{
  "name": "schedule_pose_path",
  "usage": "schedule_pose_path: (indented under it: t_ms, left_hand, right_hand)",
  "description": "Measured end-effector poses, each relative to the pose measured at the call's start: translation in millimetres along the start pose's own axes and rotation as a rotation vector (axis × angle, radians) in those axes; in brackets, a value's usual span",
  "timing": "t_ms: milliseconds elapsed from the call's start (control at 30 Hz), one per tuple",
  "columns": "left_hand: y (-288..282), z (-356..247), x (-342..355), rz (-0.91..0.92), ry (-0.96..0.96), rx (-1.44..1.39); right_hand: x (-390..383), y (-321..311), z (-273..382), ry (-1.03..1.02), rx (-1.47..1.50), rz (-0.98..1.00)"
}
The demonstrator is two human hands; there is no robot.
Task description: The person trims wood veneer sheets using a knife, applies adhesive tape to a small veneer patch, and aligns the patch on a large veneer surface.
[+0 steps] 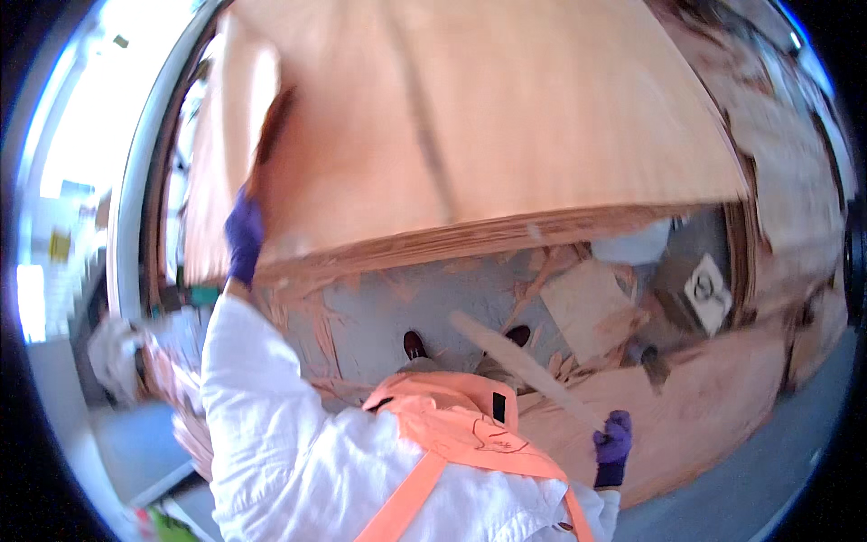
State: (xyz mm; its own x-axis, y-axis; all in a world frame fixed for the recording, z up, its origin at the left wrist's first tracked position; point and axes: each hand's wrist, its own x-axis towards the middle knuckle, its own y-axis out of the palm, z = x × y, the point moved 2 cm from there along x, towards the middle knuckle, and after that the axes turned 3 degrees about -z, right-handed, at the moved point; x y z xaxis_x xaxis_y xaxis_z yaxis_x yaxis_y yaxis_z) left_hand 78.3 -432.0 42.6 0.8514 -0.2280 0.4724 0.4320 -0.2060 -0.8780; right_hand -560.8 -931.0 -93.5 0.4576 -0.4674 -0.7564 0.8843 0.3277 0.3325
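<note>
My left hand (245,233), in a purple glove, grips a pale, lifted piece of thin wood veneer (248,99) along the left edge of a large stack of veneer sheets (533,117). A dark streak runs down the top sheet, which is blurred. At the lower right my right hand (613,443), also purple-gloved, is closed on the end of a long narrow veneer strip (526,369), which slants up and left over the floor below the stack.
More veneer stacks (786,190) stand at the right, with a low sheet (695,406) below them. Torn scraps and a square board (582,312) lie on the grey floor (366,316) around my shoes (414,343). A pale metal rail (135,181) runs along the left side.
</note>
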Motion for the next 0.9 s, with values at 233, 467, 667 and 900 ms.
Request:
schedule_pose_path:
  t_ms: [233, 467, 667, 900]
  left_hand:
    - [-78.0, -4.1, 7.5, -0.055, -0.396, -0.915]
    - [-137.1, 48.3, 15.3, -0.163, -0.593, -1.687]
    - [-128.0, 103.0, -10.0, -0.225, -0.749, -1.781]
    - [-70.8, 179.7, -111.9, -0.029, -1.087, -1.786]
  right_hand:
    - [-30.4, 266.9, -47.4, -0.191, -0.418, 0.408]
    - [-87.8, 433.8, -155.7, -0.26, -0.485, 0.564]
    - [-81.8, 521.3, -227.3, -0.198, -0.419, 0.622]
    - [-82.1, 544.4, -202.5, 0.089, -0.882, 0.849]
